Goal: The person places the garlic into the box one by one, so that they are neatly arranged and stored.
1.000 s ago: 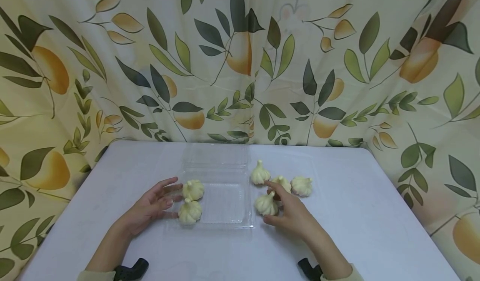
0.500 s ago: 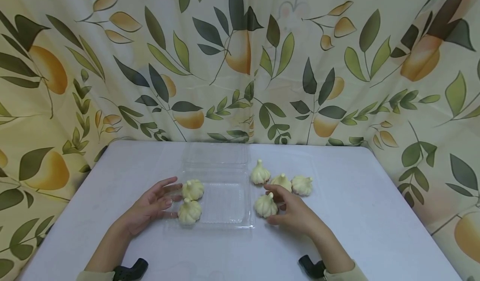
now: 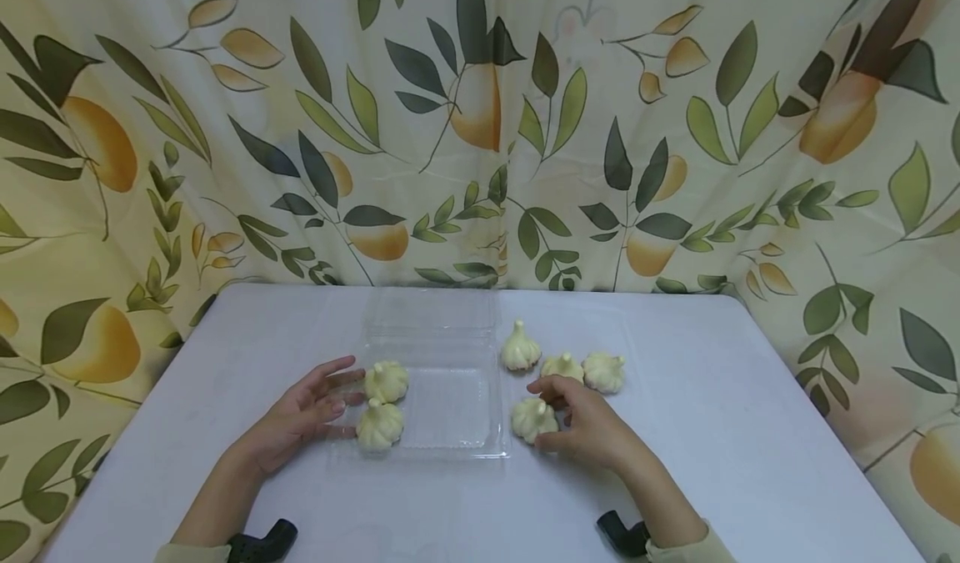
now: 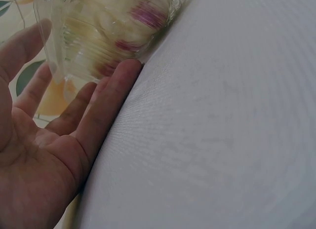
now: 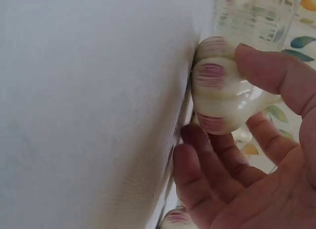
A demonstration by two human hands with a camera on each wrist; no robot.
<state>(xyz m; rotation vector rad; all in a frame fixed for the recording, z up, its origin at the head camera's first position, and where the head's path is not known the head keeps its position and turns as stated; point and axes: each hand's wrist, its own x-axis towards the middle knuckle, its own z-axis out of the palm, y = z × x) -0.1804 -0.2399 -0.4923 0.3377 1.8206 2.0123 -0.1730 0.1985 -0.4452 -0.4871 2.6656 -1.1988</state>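
Note:
A clear plastic clamshell box [image 3: 450, 404] lies with its lid laid back on the table. Inside it, along the left side, sit two garlic bulbs [image 3: 379, 424]. My left hand [image 3: 300, 417] rests at the box's left wall, fingers spread and fairly straight; the left wrist view shows fingertips [image 4: 129, 66] at the plastic. To the right of the box my right hand [image 3: 588, 425] holds a garlic bulb [image 3: 534, 419] at the table, thumb on one side and fingers curled about the other. Purple streaks mark this bulb [image 5: 217, 86] in the right wrist view.
Beyond my right hand stand three more garlic bulbs [image 3: 521, 348], right of the box. The white table [image 3: 450, 513] ends at a curtain [image 3: 480, 171] printed with fruit and leaves. A black wrist device [image 3: 262, 540] sits at each forearm.
The garlic bulb at my right hand has tilted and shifted slightly toward me. My right fingers have drawn back a little from the bulbs behind. The left hand stays in place.

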